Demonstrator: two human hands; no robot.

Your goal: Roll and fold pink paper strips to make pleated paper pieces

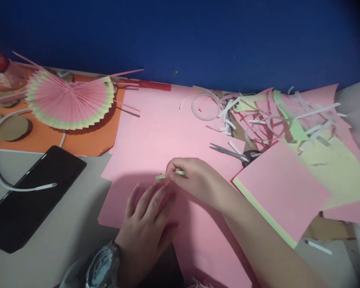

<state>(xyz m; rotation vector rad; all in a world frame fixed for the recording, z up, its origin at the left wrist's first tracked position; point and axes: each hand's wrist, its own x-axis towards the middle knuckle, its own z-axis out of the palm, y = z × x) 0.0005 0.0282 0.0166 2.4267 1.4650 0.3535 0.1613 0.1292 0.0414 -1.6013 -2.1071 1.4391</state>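
Observation:
A narrow light-green paper strip (pixel 181 173) is pinched between the thumb and fingers of my right hand (pixel 195 176), low over pink paper sheets (pixel 150 132). Its left end pokes out past my fingertips. My left hand (pixel 148 216), with a watch on its wrist, rests on the pink paper with its fingers stretched and apart. The left fingertips lie just below the strip, close to my right fingertips; whether they touch it I cannot tell. Black-handled scissors (pixel 232 154) lie up and to the right of my right hand, blades parted.
A pleated pink-and-green paper fan (pixel 73 104) sits on orange card (pixel 108 136) with wooden discs (pixel 14 127). At left lie a black phone (pixel 33 196) and a white cable (pixel 3 182). Paper scraps (pixel 276 116) and a pink square sheet (pixel 282 188) cover the right. A blue wall (pixel 180 40) stands behind.

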